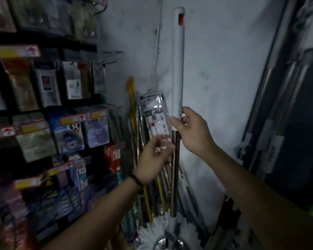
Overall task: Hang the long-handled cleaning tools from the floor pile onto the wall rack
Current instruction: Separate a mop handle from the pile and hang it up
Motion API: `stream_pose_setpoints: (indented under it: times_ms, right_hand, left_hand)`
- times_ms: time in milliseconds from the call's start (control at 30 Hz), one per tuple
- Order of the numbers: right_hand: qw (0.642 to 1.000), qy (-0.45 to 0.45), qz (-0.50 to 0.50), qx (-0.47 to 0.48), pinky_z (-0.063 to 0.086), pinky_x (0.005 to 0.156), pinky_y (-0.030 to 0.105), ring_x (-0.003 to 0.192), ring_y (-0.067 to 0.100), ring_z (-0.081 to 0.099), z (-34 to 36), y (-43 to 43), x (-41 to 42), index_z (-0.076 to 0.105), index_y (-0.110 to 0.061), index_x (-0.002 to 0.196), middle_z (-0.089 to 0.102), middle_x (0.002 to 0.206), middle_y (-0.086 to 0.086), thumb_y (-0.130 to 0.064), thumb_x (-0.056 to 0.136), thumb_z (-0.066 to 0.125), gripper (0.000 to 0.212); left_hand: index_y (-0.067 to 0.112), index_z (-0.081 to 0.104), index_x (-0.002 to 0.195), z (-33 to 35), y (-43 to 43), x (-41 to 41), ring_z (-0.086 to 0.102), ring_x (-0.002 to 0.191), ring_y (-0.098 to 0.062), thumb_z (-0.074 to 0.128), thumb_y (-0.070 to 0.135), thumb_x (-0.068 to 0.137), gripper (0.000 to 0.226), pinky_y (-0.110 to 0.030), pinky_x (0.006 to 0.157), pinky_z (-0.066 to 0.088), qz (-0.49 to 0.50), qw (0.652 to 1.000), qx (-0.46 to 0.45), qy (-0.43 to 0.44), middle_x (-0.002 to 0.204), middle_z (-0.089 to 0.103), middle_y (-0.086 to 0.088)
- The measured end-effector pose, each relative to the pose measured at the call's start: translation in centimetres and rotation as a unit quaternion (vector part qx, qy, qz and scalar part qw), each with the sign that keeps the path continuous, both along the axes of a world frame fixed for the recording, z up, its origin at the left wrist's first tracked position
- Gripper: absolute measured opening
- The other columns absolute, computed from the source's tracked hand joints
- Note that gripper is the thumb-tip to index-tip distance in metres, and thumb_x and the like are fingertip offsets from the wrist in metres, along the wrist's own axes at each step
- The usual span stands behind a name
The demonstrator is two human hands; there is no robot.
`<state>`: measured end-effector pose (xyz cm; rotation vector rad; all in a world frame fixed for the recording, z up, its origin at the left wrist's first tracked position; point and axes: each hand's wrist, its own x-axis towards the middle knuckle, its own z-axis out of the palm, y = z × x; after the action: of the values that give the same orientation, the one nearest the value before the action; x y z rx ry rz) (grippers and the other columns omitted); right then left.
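The mop (178,69) stands upright, its long axis running 12 to 6 o'clock, grey grip uppermost against the wall (215,69). The right hand (192,130) is clamped on the handle; the left hand (154,159), blurred at 9 o'clock of the shaft, appears loose and off it.

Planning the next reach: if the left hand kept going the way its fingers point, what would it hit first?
Probably the clear packet hanging just beyond the left hand, with the mop handle close beside it; depth is unclear.

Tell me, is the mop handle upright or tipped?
Upright: the mop handle stands vertical along the wall, right hand gripping it.
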<state>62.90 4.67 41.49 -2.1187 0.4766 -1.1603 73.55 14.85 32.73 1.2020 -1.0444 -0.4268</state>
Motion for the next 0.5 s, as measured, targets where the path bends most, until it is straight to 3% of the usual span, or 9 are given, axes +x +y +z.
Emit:
stream_pose_setpoints:
  times_ms: [100,200,267,333,500]
  right_hand:
    - [0.999,-0.016,-0.036,-0.005,0.063,0.071,0.04,0.075,0.011,0.074,1.4,-2.7,-1.4,0.066,-0.032,0.109,0.074,0.083,-0.004,-0.036,0.096,0.073,0.015]
    - [0.998,-0.019,-0.056,0.003,0.064,0.069,0.047,0.07,0.012,0.074,2.7,-5.5,-2.1,0.069,-0.032,0.103,0.075,0.077,-0.004,-0.038,0.092,0.077,0.014]
    - [0.998,-0.019,-0.068,0.001,0.063,0.067,0.048,0.066,0.013,0.073,3.6,-7.3,-2.2,0.069,-0.032,0.1,0.076,0.075,-0.003,-0.042,0.09,0.078,0.017]
    - [0.997,-0.02,-0.079,-0.011,0.062,0.067,0.046,0.061,0.014,0.072,4.4,-9.1,-2.4,0.067,-0.031,0.098,0.076,0.073,-0.004,-0.043,0.087,0.078,0.019]
    - [0.996,-0.011,-0.085,-0.019,0.062,0.063,0.034,0.061,0.007,0.071,7.2,-13.5,-4.3,0.07,-0.029,0.103,0.076,0.079,-0.007,-0.04,0.088,0.079,0.02]
  left_hand:
    - [0.019,0.062,0.131,7.9,-3.2,0.6,0.075,0.103,-0.024,0.065,0.023,0.101,0.03,-0.046,0.088,0.063,0.028,0.997,-0.066,0.034,0.121,0.069,-0.01]
    - [0.022,0.065,0.127,15.0,-6.7,-0.1,0.076,0.093,-0.02,0.07,0.029,0.098,0.031,-0.046,0.085,0.063,0.007,0.995,-0.094,-0.015,0.116,0.071,-0.015]
    - [0.025,0.065,0.125,18.3,-9.0,-1.2,0.075,0.085,-0.017,0.076,0.03,0.093,0.034,-0.044,0.075,0.065,0.003,0.993,-0.082,-0.082,0.1,0.072,-0.007]
    - [0.025,0.065,0.122,20.5,-11.1,-2.0,0.074,0.079,-0.02,0.082,0.025,0.089,0.037,-0.05,0.068,0.066,0.013,0.989,-0.076,-0.123,0.086,0.066,-0.004]
    - [0.019,0.064,0.123,22.9,-16.1,-3.1,0.074,0.079,-0.03,0.081,0.016,0.09,0.038,-0.057,0.067,0.065,-0.007,0.991,-0.078,-0.112,0.087,0.06,-0.016]
